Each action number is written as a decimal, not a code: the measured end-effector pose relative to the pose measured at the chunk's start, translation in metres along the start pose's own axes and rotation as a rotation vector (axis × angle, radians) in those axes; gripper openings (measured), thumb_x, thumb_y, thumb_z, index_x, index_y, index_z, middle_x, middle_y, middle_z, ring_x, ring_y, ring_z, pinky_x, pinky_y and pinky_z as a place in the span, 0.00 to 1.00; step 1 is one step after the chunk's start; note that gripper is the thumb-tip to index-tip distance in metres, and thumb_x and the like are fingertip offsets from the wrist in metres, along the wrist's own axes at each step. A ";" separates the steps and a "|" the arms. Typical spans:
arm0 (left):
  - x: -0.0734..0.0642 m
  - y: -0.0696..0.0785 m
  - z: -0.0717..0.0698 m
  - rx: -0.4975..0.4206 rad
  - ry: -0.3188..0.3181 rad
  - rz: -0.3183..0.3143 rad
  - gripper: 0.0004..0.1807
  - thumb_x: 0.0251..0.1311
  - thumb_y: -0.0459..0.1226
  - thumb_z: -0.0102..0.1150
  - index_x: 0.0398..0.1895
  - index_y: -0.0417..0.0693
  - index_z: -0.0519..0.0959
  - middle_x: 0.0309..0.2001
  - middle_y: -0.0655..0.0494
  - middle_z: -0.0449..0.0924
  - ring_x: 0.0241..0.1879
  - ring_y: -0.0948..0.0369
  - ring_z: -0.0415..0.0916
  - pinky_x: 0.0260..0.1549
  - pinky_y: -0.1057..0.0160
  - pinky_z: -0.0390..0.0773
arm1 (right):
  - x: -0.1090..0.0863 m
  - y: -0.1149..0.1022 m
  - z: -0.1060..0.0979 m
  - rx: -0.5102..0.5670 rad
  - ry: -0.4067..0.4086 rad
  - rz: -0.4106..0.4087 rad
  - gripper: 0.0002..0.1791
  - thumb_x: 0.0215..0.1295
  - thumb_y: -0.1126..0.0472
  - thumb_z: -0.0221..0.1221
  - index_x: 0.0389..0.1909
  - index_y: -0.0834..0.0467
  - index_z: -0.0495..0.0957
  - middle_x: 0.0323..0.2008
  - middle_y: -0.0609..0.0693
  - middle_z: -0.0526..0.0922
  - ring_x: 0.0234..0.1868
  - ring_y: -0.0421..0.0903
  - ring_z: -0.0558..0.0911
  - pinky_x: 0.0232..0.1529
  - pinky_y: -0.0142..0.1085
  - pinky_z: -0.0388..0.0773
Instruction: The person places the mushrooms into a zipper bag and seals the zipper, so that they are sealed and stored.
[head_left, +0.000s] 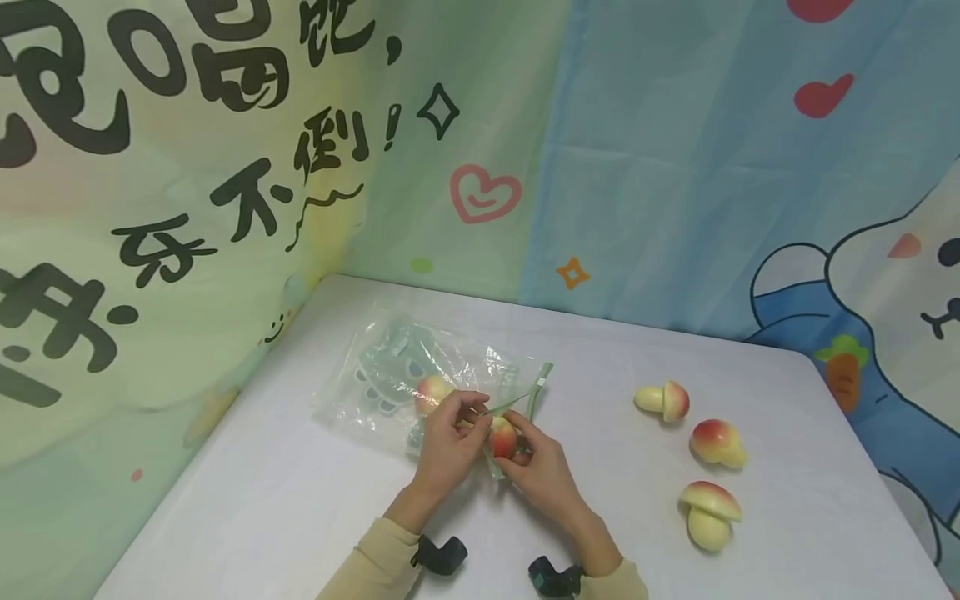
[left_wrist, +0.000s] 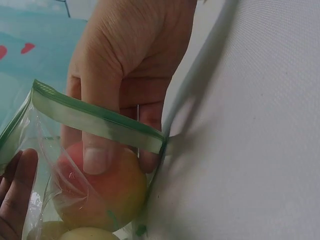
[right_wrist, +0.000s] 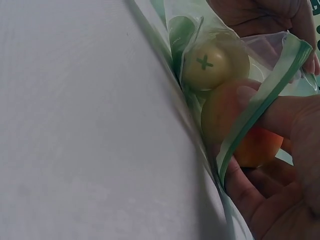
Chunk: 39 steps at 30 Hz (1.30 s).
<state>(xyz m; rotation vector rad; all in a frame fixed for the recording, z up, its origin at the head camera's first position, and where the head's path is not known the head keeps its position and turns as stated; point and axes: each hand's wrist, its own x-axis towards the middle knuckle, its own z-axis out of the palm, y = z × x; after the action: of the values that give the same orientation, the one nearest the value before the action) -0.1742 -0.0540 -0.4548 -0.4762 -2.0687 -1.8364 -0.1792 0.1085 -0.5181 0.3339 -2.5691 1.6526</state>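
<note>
A clear zip bag (head_left: 360, 392) with a green zip edge (right_wrist: 270, 95) lies on the table under both hands. My right hand (head_left: 543, 471) grips a red-and-yellow toy mushroom (head_left: 503, 437) inside the bag's mouth, the thumb on its rounded cap. Beside that cap, within the bag, shows a pale rounded piece (right_wrist: 204, 65) marked with a green cross. My left hand (head_left: 450, 442) pinches the bag near its opening; some of its fingers (left_wrist: 22, 185) show at the left in the left wrist view. Another reddish-yellow piece (head_left: 432, 392) sits deeper in the bag.
Three more toy mushrooms lie at the right of the white table (head_left: 615, 500): a small one (head_left: 663, 401), one on its side (head_left: 717, 443) and a wide-capped one (head_left: 710, 515). A printed curtain (head_left: 637, 208) hangs behind the table. Black cameras (head_left: 442, 556) sit on both wrists.
</note>
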 end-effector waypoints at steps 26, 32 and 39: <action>0.000 -0.003 0.002 -0.053 0.046 -0.021 0.12 0.53 0.17 0.57 0.42 0.27 0.76 0.32 0.37 0.76 0.28 0.51 0.78 0.23 0.67 0.83 | -0.005 0.006 -0.043 0.093 0.230 -0.021 0.23 0.56 0.72 0.67 0.54 0.59 0.79 0.53 0.55 0.82 0.46 0.56 0.83 0.39 0.28 0.83; 0.000 -0.005 0.002 -0.070 0.051 -0.018 0.11 0.53 0.17 0.56 0.42 0.27 0.76 0.32 0.36 0.75 0.27 0.50 0.78 0.23 0.64 0.84 | -0.003 0.008 -0.066 0.087 0.336 0.001 0.22 0.57 0.72 0.67 0.54 0.61 0.79 0.53 0.56 0.82 0.45 0.47 0.83 0.40 0.22 0.80; -0.001 -0.005 0.002 -0.056 0.046 -0.025 0.12 0.53 0.17 0.56 0.41 0.27 0.76 0.33 0.36 0.76 0.28 0.49 0.77 0.23 0.67 0.83 | -0.009 -0.011 -0.102 0.061 0.504 0.037 0.19 0.59 0.74 0.63 0.52 0.70 0.77 0.51 0.65 0.81 0.41 0.29 0.79 0.42 0.19 0.78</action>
<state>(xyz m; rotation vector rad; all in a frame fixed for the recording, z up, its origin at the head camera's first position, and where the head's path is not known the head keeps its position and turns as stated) -0.1758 -0.0529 -0.4595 -0.4206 -2.0067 -1.9054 -0.1744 0.1975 -0.4671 -0.1193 -2.1639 1.5781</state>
